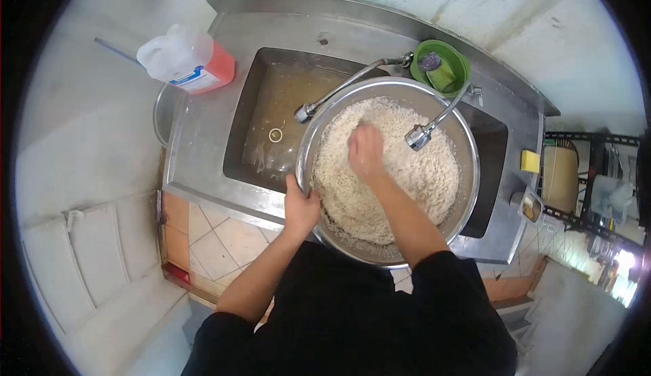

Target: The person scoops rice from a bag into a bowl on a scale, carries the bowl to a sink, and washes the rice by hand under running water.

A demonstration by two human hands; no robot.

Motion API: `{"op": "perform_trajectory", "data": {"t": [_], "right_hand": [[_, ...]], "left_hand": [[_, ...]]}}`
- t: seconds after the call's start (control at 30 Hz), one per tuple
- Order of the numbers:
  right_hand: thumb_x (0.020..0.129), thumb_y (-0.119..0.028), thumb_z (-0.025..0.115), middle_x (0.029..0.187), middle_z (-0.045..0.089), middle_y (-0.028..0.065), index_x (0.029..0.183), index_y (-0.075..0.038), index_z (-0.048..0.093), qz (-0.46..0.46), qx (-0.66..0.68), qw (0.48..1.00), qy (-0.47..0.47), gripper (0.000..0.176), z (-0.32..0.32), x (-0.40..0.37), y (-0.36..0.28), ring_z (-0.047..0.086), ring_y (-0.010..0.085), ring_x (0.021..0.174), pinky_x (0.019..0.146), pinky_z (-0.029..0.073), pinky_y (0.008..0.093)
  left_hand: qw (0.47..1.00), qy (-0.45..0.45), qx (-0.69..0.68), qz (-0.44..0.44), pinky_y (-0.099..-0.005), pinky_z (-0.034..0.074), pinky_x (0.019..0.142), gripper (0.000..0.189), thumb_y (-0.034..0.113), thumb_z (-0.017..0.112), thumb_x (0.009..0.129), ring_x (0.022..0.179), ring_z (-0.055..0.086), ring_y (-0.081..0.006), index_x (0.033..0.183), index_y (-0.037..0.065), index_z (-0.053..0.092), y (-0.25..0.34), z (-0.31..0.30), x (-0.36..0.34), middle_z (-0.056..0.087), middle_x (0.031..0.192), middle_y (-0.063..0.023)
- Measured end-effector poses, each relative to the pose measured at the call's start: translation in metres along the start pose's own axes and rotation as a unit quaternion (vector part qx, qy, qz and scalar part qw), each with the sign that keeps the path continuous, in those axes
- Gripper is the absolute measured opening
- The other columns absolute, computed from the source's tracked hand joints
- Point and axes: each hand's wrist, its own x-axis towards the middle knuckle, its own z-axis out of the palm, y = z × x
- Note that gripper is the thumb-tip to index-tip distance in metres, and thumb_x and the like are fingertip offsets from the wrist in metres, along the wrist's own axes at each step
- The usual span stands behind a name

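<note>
A wide stainless steel bowl [470, 193] full of white rice [427, 179] rests over the sink in front of me. My left hand [301, 206] grips the bowl's left rim, thumb up along the outside. My right hand [366, 151] is down in the rice, left of the bowl's middle; its fingers are curled and their tips are partly hidden by grains. Just right of that hand, a chrome faucet head [418, 137] hangs over the rice.
A second faucet [305, 112] reaches over the left sink basin [271, 98], which holds cloudy water. A jug of pink liquid [193, 61] stands at the left. Behind the bowl sits a green tub [463, 71] with scrubbers; a yellow sponge [530, 161] lies at the right.
</note>
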Motion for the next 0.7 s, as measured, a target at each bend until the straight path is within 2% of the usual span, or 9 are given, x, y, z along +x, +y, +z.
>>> {"op": "perform_trajectory", "data": {"t": [0.17,0.3,0.37,0.43,0.47,0.5,0.57,0.63,0.7], "right_hand": [[0.097,-0.020,0.059,0.132,0.056,0.0212,0.132,-0.008,0.058,0.034,-0.055,0.944,-0.324,0.037,-0.100,-0.077,-0.028,0.049,0.0418,0.128,0.112,0.037,0.0514],[0.097,-0.016,0.061,0.122,0.063,0.0213,0.127,-0.006,0.062,-0.017,-0.040,0.979,-0.200,0.032,-0.179,-0.095,-0.037,0.060,0.0405,0.116,0.104,0.047,0.0452],[0.098,-0.015,0.060,0.108,0.068,0.0181,0.123,-0.002,0.063,0.152,-0.002,0.959,-0.241,0.029,-0.227,-0.070,-0.065,0.066,0.0336,0.101,0.096,0.052,0.0411],[0.100,-0.017,0.060,0.094,0.068,0.0130,0.114,0.002,0.066,0.239,0.102,0.932,-0.253,0.024,-0.276,-0.035,-0.076,0.067,0.0234,0.090,0.086,0.054,0.0368],[0.101,-0.019,0.059,0.089,0.067,0.0101,0.107,0.002,0.066,0.274,0.144,0.925,-0.222,0.023,-0.302,-0.016,-0.091,0.065,0.0191,0.085,0.081,0.054,0.0337],[0.102,-0.021,0.058,0.085,0.065,0.0072,0.101,0.003,0.066,0.307,0.186,0.914,-0.190,0.025,-0.330,0.002,-0.114,0.064,0.0148,0.080,0.076,0.053,0.0307],[0.105,-0.026,0.053,0.072,0.057,0.0033,0.089,-0.001,0.060,0.296,0.143,0.937,-0.121,0.030,-0.379,0.039,-0.189,0.055,0.0114,0.064,0.061,0.046,0.0272],[0.106,-0.031,0.050,0.065,0.046,-0.0009,0.079,-0.008,0.050,0.249,0.170,0.951,-0.064,0.035,-0.418,0.049,-0.211,0.042,0.0085,0.055,0.052,0.033,0.0255],[0.105,-0.033,0.050,0.062,0.036,-0.0044,0.071,-0.014,0.038,0.158,0.344,0.924,0.049,0.041,-0.424,0.039,-0.222,0.033,0.0073,0.053,0.049,0.024,0.0252]], "left_hand": [[0.998,-0.035,-0.037,0.033,-0.0524,0.050,0.089,0.049,0.009,0.065,0.089,0.104,0.063,-0.0549,0.128,-0.004,0.038,-0.017,0.001,0.010,0.064,0.107,-0.0370],[0.990,-0.134,-0.030,0.010,-0.0533,0.049,0.091,0.057,0.013,0.069,0.089,0.109,0.061,-0.0546,0.132,-0.003,0.036,-0.002,-0.024,0.014,0.061,0.116,-0.0385],[0.988,-0.118,-0.056,0.082,-0.0531,0.046,0.096,0.062,0.016,0.073,0.087,0.112,0.059,-0.0527,0.135,0.000,0.036,-0.006,-0.030,0.012,0.062,0.114,-0.0335],[0.966,-0.004,0.083,0.246,-0.0504,0.044,0.099,0.064,0.019,0.078,0.083,0.116,0.056,-0.0452,0.135,0.004,0.043,0.014,-0.042,0.012,0.062,0.109,-0.0236],[0.964,-0.008,0.080,0.252,-0.0504,0.044,0.099,0.064,0.019,0.078,0.083,0.116,0.056,-0.0452,0.135,0.004,0.043,0.024,-0.046,0.013,0.062,0.109,-0.0236],[0.934,0.020,0.129,0.332,-0.0483,0.043,0.098,0.054,0.020,0.078,0.082,0.115,0.054,-0.0409,0.127,0.005,0.051,0.033,-0.050,0.016,0.061,0.106,-0.0186],[0.893,0.048,0.173,0.412,-0.0463,0.043,0.096,0.043,0.020,0.078,0.082,0.114,0.053,-0.0366,0.118,0.006,0.060,0.044,-0.051,0.022,0.060,0.103,-0.0137],[0.859,-0.019,0.099,0.503,-0.0471,0.043,0.092,0.019,0.018,0.075,0.084,0.112,0.055,-0.0344,0.096,0.007,0.068,0.051,-0.051,0.026,0.061,0.106,-0.0109],[0.868,-0.071,0.043,0.490,-0.0479,0.041,0.092,0.013,0.015,0.075,0.084,0.110,0.055,-0.0353,0.090,0.006,0.068,0.061,-0.048,0.020,0.062,0.107,-0.0098]]}}
